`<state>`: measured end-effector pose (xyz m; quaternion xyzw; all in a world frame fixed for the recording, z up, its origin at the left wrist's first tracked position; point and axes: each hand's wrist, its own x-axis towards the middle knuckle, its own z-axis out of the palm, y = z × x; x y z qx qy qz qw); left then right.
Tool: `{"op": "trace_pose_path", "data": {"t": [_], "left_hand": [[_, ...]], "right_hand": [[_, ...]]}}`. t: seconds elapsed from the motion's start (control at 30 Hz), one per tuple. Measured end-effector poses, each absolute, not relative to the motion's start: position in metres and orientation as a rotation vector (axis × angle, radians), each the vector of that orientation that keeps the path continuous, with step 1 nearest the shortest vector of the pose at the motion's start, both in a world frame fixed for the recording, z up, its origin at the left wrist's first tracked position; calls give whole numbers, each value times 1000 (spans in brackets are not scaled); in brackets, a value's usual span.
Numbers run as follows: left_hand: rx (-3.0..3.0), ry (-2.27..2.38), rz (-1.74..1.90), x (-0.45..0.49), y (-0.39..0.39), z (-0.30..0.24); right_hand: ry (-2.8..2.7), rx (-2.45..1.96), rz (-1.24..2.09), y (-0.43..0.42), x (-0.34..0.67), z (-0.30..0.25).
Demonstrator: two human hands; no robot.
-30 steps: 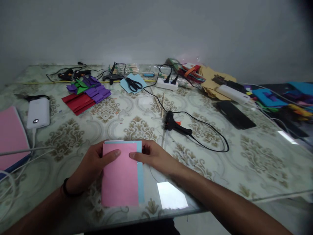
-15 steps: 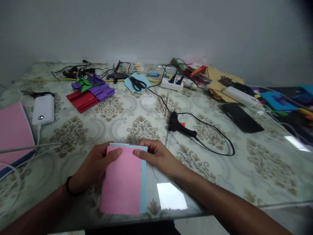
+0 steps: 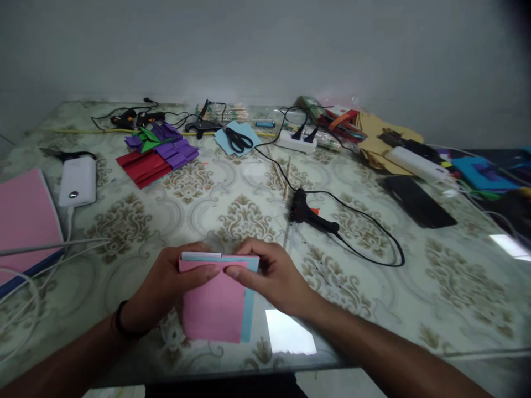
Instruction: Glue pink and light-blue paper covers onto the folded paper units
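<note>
Between my two hands is a folded pink paper (image 3: 213,309), tilted up off the table near its front edge. A light blue paper (image 3: 250,298) shows along its right side and top, and a white strip (image 3: 202,256) peeks out at the top left. My left hand (image 3: 174,282) grips the upper left part, thumb across the front and fingers behind. My right hand (image 3: 269,276) pinches the upper right part the same way, its thumb tip close to the left one. The fingers behind the papers are mostly hidden.
A black glue gun (image 3: 311,213) with a looping cord lies right of centre. Farther back are scissors (image 3: 238,140), folded red paper (image 3: 143,167) and a power strip (image 3: 296,141). A white power bank (image 3: 78,181) stands left, a black phone (image 3: 418,202) right.
The pink and blue papers have tipped so their top edge shows more and their front looks shorter. My left thumb has slid right, nearer the right thumb.
</note>
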<state>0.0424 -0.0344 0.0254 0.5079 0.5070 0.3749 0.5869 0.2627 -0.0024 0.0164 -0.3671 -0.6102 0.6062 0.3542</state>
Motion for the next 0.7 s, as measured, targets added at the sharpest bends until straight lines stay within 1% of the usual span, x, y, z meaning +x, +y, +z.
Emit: {"op": "trace_pose_path", "data": {"t": [0.1, 0.23, 0.47, 0.6, 0.7], "left_hand": [[1462, 1074, 1055, 41, -37, 34], [1651, 1023, 1170, 44, -41, 39], [1693, 917, 1147, 48, -46, 38], [1686, 950, 1094, 48, -48, 39], [1741, 910, 1142, 48, -47, 39]], "right_hand": [[-1661, -744, 1354, -8, 266, 22], [-1744, -558, 1232, -17, 268, 22], [-1905, -409, 1136, -26, 266, 13], [-1937, -398, 1108, -26, 265, 12], [-1956, -404, 1101, -26, 265, 12]]}}
